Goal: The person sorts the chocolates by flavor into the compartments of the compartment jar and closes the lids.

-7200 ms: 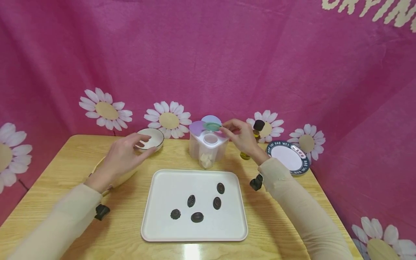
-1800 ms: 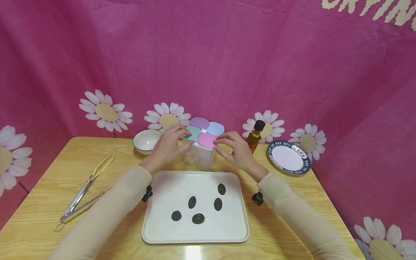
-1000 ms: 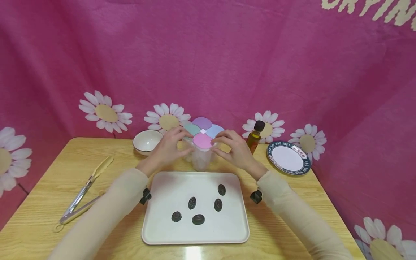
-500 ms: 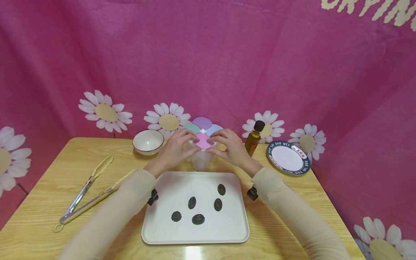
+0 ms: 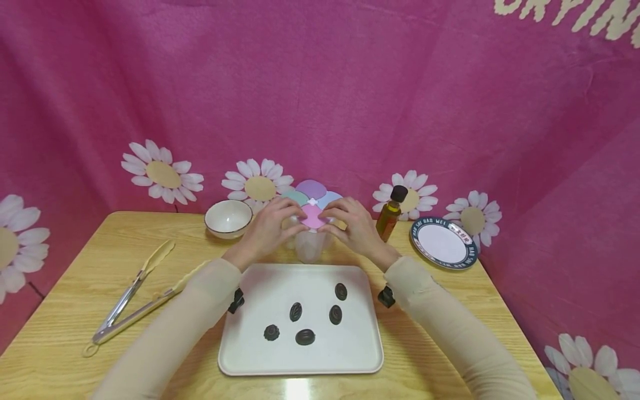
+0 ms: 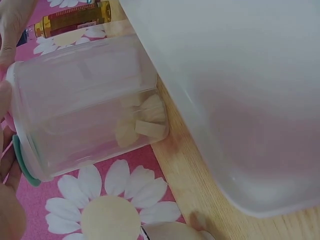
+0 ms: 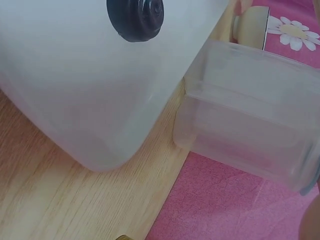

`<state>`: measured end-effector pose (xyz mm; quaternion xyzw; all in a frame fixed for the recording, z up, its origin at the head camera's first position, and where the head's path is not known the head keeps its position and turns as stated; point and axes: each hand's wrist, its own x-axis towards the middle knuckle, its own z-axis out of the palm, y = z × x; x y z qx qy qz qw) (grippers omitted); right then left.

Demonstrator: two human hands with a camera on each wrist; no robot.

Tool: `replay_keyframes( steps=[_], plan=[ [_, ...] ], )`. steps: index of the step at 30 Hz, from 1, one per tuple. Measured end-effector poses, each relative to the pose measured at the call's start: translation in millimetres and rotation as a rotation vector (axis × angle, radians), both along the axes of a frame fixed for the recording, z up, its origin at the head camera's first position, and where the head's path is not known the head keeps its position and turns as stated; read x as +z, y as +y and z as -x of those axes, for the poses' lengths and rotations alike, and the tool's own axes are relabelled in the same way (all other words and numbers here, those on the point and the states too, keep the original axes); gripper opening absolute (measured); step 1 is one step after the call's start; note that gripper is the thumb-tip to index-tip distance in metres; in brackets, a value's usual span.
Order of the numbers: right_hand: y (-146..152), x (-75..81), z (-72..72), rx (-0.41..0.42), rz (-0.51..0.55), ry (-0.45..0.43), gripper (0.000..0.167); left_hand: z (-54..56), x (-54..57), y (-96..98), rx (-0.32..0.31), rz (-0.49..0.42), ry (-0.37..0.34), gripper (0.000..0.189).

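A clear, divided storage container stands behind the tray, topped with petal-shaped lids in pink, green, purple and blue. Its pink lid faces the front and lies down. My left hand pinches that lid's left edge, fingers above and thumb below. From the other side my right hand pinches the right edge the same way. Pale chunks sit at the bottom of one compartment in the left wrist view. In the right wrist view, the container's near compartments look see-through.
In front lies a white tray with several dark moulded chocolates. Tongs spread at the left, partly under my sleeve. A white bowl is back left. An oil bottle and a rimmed plate stand right.
The green lid, raised by my right hand earlier, is down. The container has turned, bringing the pink lid to the front. Both hands have closed inward onto the pink lid.
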<state>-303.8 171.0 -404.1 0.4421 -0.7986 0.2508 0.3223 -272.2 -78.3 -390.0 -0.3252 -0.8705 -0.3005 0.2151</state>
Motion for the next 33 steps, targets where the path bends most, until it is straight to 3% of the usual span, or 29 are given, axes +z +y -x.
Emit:
replay_keyframes(
  steps=[6,12,19,33],
  plan=[
    [0,-0.4,0.3,-0.001,0.007,0.005,0.041,-0.1,1.2,1.4,0.003,0.003,-0.01,0.021],
    [0,4.2,-1.7,-0.046,0.002,-0.048,0.049,0.1,4.0,3.8,0.008,-0.054,-0.019,0.018],
    [1,10.6,-3.0,-0.066,-0.017,-0.109,0.021,2.1,6.5,5.6,0.005,-0.078,-0.013,0.016],
    [4,23.3,0.3,-0.045,0.109,-0.226,0.013,11.7,14.3,12.0,0.063,-0.207,-0.095,0.016]
  ],
)
